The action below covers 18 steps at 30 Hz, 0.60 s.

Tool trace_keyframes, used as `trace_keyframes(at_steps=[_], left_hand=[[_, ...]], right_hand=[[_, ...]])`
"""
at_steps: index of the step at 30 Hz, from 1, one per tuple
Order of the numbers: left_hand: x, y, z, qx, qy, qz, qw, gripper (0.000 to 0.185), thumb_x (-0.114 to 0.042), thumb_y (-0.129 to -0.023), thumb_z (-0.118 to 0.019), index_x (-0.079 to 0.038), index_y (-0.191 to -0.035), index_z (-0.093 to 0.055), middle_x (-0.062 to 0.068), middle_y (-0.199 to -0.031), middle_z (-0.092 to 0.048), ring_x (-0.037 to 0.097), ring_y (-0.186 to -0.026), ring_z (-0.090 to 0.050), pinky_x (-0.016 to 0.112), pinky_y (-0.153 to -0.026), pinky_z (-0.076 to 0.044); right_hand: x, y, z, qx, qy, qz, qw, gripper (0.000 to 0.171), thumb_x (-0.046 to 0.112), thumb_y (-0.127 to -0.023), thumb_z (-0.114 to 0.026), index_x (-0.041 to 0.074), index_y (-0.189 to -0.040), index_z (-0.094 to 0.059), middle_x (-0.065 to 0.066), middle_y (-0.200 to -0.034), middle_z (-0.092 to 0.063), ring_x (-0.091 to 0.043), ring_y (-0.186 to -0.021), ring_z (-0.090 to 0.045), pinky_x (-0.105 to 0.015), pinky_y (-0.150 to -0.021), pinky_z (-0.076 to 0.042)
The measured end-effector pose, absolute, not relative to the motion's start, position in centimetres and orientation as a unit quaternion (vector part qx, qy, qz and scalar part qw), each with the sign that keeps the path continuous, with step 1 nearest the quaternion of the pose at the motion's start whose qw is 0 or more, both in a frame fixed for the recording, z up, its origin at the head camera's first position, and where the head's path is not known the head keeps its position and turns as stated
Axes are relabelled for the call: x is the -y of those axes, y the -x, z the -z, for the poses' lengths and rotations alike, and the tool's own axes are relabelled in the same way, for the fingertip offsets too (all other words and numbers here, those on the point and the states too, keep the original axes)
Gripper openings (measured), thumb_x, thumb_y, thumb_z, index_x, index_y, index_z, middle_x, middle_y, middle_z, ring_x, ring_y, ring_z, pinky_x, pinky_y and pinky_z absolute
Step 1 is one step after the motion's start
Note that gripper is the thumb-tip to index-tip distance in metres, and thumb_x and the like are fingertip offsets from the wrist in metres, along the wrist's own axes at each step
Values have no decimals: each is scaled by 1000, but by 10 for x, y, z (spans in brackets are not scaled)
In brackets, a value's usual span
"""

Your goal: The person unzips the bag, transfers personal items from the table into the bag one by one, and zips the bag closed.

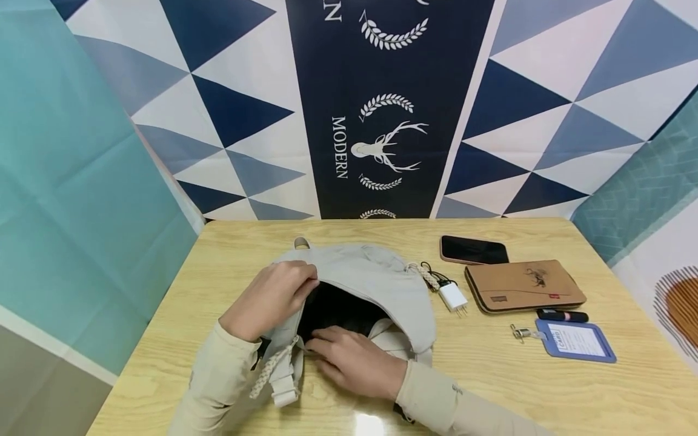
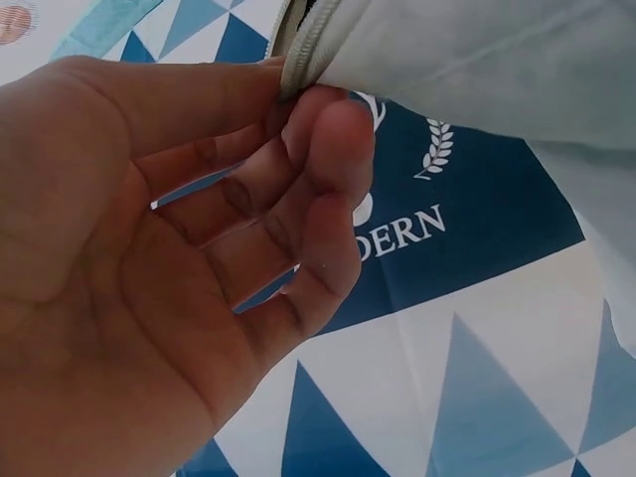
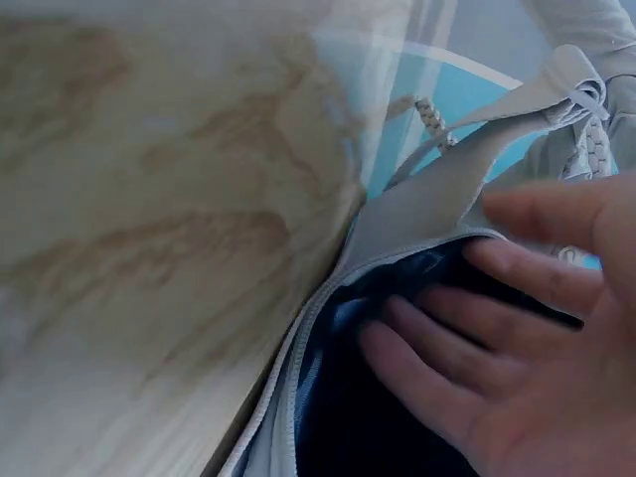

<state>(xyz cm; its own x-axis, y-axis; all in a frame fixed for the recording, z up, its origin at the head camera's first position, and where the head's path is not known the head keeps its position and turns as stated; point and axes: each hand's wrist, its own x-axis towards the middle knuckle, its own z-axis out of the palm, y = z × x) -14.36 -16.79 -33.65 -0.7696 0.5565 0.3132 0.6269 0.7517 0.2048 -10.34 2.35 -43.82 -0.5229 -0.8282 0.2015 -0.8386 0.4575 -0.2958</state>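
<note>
A light grey backpack (image 1: 376,266) lies on the wooden table with its zipped mouth spread and its dark inside showing. My left hand (image 1: 272,300) pinches the zipped edge of the mouth at its left side and holds it up. The left wrist view shows the thumb and fingertips meeting on that zipper edge (image 2: 310,45). At the near side of the mouth is my right hand (image 1: 354,360). In the right wrist view its extended, spread fingers (image 3: 447,348) reach into the dark opening, with the thumb by the rim. What lies deeper inside is too dark to tell.
To the bag's right are a white charger plug (image 1: 452,297) with a black cable, a phone (image 1: 473,249), a brown zipped wallet (image 1: 523,286), a small black tube (image 1: 561,315) and a blue card holder (image 1: 579,340) with a metal clip. A braided strap (image 1: 269,369) hangs at the bag's near left.
</note>
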Motion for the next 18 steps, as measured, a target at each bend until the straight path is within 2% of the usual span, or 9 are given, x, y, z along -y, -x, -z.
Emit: trace_keyframes(at_steps=[5, 9, 13, 18], left_hand=[[169, 146, 336, 930, 318, 149, 110, 24, -10, -97, -65, -17, -75, -61, -10, -65, -46, 7, -58, -44, 25, -58, -42], [169, 148, 337, 931, 316, 140, 122, 23, -10, -97, -65, -17, -75, -61, -10, -66, -48, 6, -56, -45, 25, -56, -42], [170, 148, 337, 930, 305, 133, 159, 22, -10, -97, -66, -17, -76, -61, -9, -66, -49, 6, -55, -45, 25, -53, -41], [173, 148, 338, 926, 290, 127, 203, 19, -10, -96, -65, -15, -79, -62, -7, -67, -50, 8, -54, -47, 28, -51, -42]], right_hand=[[-29, 101, 436, 848, -502, -144, -84, 52, 29, -101, -58, 8, -147, -45, -13, -147, -49, -23, -135, -48, -35, -107, -42], [-35, 98, 433, 846, -517, -89, -93, 55, 33, -102, -56, 11, -151, -42, -14, -150, -45, -28, -139, -43, -36, -109, -40], [-36, 96, 433, 843, -529, -61, -71, 47, 31, -102, -57, 12, -144, -52, -14, -147, -49, -29, -137, -45, -36, -109, -39], [-34, 97, 436, 842, -535, -44, -58, 26, 30, -100, -59, 12, -115, -70, -14, -143, -53, -30, -135, -48, -35, -111, -38]])
